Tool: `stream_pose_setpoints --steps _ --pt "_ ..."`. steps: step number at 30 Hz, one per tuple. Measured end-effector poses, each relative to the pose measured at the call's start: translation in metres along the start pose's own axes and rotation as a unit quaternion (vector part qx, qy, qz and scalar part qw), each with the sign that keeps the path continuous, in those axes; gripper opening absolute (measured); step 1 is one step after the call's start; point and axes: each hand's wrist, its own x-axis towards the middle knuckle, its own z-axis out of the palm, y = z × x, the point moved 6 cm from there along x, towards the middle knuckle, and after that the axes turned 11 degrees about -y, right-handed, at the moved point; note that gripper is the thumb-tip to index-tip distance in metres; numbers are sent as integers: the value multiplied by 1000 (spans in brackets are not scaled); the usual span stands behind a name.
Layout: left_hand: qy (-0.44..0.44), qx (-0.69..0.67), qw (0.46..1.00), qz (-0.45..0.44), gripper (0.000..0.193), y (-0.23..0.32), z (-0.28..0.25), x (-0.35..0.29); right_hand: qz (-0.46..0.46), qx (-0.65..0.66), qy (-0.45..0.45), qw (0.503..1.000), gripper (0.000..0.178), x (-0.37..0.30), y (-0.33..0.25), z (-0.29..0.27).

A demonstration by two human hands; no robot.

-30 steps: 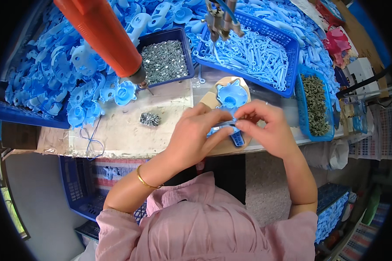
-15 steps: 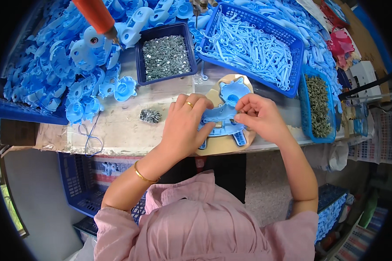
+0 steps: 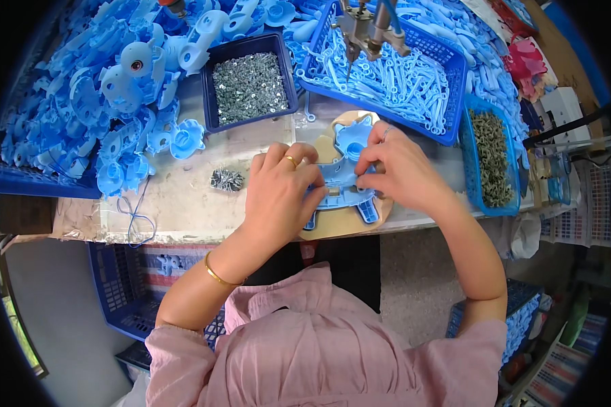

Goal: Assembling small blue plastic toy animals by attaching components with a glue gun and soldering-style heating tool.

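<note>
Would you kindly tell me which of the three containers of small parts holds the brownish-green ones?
It is the light-blue basket, right of the right hand; the navy tray holds grey metal pieces, the deeper-blue basket pale-blue links.

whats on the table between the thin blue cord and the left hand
In the head view, a small heap of silvery metal pieces, probably screws, lies between the blue cord and the left hand.

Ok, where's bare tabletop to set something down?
Between the blue cord and screw heap; also in front of the navy tray. Crowded: the far-left shell pile, and around the toy shell under left hand and right hand.
</note>
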Motion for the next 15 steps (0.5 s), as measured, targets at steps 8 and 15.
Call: stream_pose_setpoints --steps 8,15 --pt "-6 35 999 -6 15 2 0 2 -45 -15 38 998 30 27 -42 -4" --pt "70 -33 996 -38 13 -29 -34 -8 -242 215 297 899 49 107 -168 -96"
